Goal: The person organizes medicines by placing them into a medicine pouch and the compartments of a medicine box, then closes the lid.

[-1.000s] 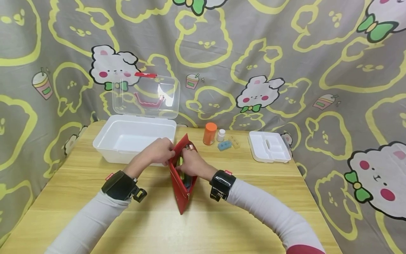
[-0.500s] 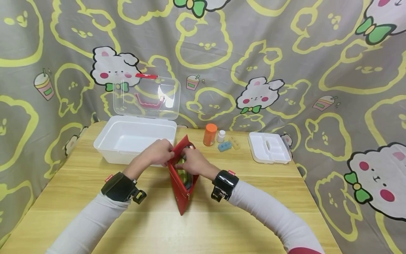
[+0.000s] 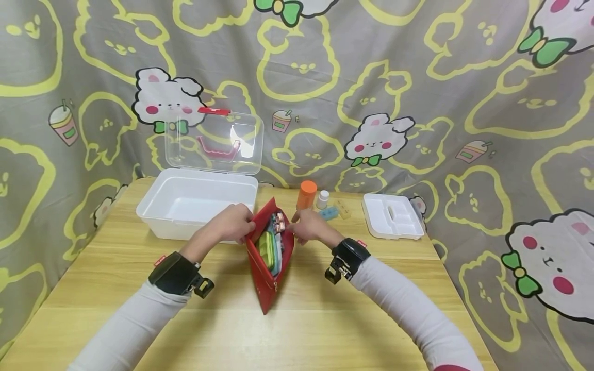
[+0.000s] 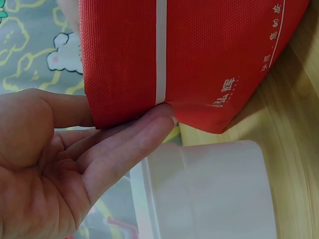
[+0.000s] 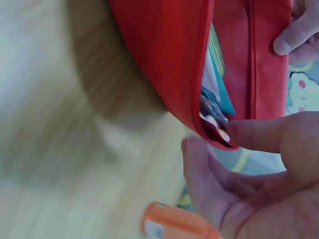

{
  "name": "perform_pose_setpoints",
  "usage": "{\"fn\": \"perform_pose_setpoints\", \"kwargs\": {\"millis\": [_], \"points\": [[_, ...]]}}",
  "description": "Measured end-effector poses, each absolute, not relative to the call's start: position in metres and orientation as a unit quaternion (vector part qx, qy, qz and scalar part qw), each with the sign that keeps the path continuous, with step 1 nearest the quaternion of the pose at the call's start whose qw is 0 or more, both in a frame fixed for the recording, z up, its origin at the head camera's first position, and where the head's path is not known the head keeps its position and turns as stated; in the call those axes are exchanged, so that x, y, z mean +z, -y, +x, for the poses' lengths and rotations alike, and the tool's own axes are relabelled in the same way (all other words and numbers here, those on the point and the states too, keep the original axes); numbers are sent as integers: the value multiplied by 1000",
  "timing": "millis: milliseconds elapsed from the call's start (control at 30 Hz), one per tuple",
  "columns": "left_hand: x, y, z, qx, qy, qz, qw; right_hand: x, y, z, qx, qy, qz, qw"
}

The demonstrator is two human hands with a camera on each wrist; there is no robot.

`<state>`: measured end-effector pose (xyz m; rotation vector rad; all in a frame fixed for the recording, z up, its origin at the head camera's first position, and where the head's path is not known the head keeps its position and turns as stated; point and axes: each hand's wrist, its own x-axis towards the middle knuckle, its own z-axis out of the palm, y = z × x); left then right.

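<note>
A red zip pouch [image 3: 266, 286] stands open at the middle of the wooden table. Inside it I see a green pill box [image 3: 265, 248], a blue flat item and a blister pack [image 3: 279, 222]. My left hand [image 3: 230, 222] pinches the pouch's left rim; in the left wrist view its fingers [image 4: 124, 144] lie along the red fabric [image 4: 199, 59]. On the other side my right hand [image 3: 310, 225] is outside the pouch, and its thumb [image 5: 259, 134] and fingers pinch the far end of the right rim [image 5: 164, 64].
A white storage box [image 3: 158, 216] with its clear lid [image 3: 213, 141] raised sits behind my left hand. An orange bottle [image 3: 307, 194], a small white bottle [image 3: 323, 199], a blue pill case [image 3: 330, 212] and a yellowish case [image 3: 344, 207] stand behind the pouch. A white divided tray [image 3: 392, 221] lies at right.
My right hand has come out of the pouch and moved right to its rim. The pouch's mouth now gapes wider, showing the contents. The left hand has stayed put.
</note>
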<state>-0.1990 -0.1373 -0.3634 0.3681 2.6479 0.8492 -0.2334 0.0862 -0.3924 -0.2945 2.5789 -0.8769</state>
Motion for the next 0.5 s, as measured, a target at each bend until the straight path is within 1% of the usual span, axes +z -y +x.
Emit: {"fn": "perform_pose_setpoints", "kwargs": {"millis": [33, 100, 200, 367, 500], "points": [[-364, 136, -199, 298, -931, 130, 166, -394, -87, -233, -337, -911, -99, 216], [-364, 133, -199, 297, -931, 129, 165, -397, -87, -233, -368, -897, -94, 228], [-362, 129, -199, 297, -932, 128, 165, -400, -86, -233, -402, -883, -84, 229], [-362, 127, -198, 299, -932, 123, 164, -403, -85, -235, -414, -878, -77, 230], [-365, 125, -197, 300, -933, 128, 154, -407, -85, -236, -413, -882, -68, 217]]}}
